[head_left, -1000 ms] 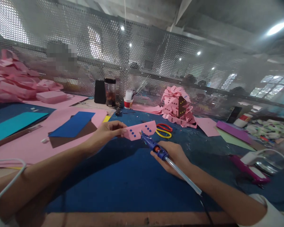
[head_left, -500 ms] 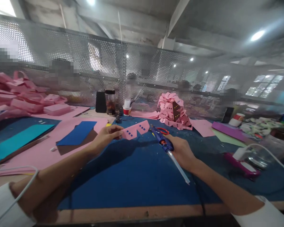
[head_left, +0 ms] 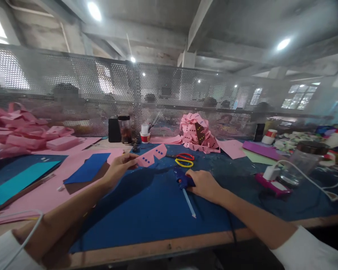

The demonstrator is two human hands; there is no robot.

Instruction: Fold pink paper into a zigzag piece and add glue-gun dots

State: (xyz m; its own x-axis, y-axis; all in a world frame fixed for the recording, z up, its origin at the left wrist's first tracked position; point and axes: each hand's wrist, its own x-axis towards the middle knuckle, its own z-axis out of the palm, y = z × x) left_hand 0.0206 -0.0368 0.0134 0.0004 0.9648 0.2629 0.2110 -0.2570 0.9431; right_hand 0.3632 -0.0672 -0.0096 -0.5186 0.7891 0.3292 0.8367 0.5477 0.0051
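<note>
Between the thumb and fingers of my left hand (head_left: pixel 123 166) is a notched pink paper piece (head_left: pixel 151 156) with small dark-blue squares on it, held up above the table. My right hand (head_left: pixel 204 183) grips a blue hot glue gun (head_left: pixel 182 177), low over the blue table top; a pale glue stick (head_left: pixel 189 202) juts from its back end towards me. Just beyond the gun lie scissors (head_left: pixel 184 160) with one red and one yellow handle loop. The gun's tip and the paper are apart.
Behind stands a pile of dotted pink paper pieces (head_left: pixel 198 133). Pink paper strips (head_left: pixel 25 129), blue card (head_left: pixel 88 168) and turquoise card (head_left: pixel 24 183) lie left. A jar (head_left: pixel 125 129) and paper cup (head_left: pixel 145 137) stand at the back; a magenta power strip (head_left: pixel 273 185) and clear jar (head_left: pixel 294 165) right.
My right hand has drawn the glue gun lower and nearer to me, away from the paper, uncovering the scissors. My left hand still holds the pink piece. The view has shifted slightly.
</note>
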